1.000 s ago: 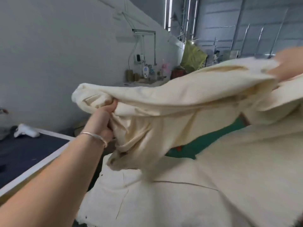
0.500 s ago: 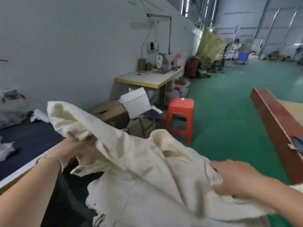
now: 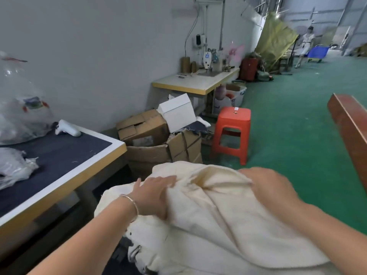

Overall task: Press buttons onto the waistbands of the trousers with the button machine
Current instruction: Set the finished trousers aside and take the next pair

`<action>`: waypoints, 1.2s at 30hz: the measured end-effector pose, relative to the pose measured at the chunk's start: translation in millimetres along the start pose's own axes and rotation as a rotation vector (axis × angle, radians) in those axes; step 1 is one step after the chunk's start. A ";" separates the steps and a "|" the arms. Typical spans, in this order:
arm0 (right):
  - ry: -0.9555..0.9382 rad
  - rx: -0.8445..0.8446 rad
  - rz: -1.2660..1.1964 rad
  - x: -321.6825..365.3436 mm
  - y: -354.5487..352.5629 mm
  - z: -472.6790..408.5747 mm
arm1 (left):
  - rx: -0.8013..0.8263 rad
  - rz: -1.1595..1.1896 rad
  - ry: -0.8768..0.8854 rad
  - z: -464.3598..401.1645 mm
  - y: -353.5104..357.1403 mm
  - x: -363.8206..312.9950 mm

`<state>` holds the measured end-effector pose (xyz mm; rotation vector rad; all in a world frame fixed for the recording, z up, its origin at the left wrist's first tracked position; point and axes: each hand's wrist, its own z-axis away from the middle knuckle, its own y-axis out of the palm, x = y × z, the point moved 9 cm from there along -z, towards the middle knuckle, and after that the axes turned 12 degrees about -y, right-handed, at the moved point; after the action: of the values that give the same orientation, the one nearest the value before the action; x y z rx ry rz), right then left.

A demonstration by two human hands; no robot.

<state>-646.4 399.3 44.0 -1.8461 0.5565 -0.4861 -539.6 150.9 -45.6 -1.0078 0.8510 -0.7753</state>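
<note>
A heap of cream trousers (image 3: 208,215) lies low in front of me. My left hand (image 3: 154,193), a silver bangle on its wrist, rests flat on the top-left of the heap with fingers spread. My right hand (image 3: 272,187) is blurred and presses on the right side of the top pair; whether it grips the cloth I cannot tell. A metal buckle or ring (image 3: 137,251) shows at the heap's lower left edge. No button machine is in view.
A dark-topped table (image 3: 59,155) with plastic bags and a white tool stands at left. Cardboard boxes (image 3: 158,139) and an orange stool (image 3: 231,133) sit ahead. A sewing-machine table (image 3: 194,84) stands by the wall. A reddish wooden edge (image 3: 349,124) is at right.
The trousers, held up high one second ago, have come down onto the heap. Both hands dropped with them and my left hand went from gripping to lying flat.
</note>
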 end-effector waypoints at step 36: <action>-0.956 0.332 -0.266 305.4 22.3 -71.2 | -0.334 0.879 -0.324 149.7 -105.2 164.4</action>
<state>-444.3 159.4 65.1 -1.5988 -0.3978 0.1608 -349.7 32.5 56.4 -0.8866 1.0308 0.2787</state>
